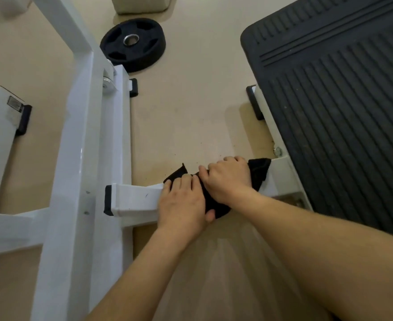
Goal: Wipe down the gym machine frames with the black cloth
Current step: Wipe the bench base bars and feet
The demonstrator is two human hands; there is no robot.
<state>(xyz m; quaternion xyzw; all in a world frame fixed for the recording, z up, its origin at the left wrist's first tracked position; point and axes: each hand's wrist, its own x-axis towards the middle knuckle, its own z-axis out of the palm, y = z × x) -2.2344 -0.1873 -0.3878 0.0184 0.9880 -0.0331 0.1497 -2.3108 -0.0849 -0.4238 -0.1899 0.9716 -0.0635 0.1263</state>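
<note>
The black cloth point(258, 171) is lying draped over a low white crossbar point(137, 200) of the gym machine frame, bunched under both hands. The right hand point(229, 177) is curling its fingers down over the cloth, gripping it against the bar. The left hand point(182, 202) is lying flatter just beside it, fingers together, pressing on the cloth's left end with the thumb tucked beneath. A ribbed black footplate point(343, 107) is sitting to the right; a black weight plate point(133, 44) is lying on the beige floor point(190, 112) well beyond.
</note>
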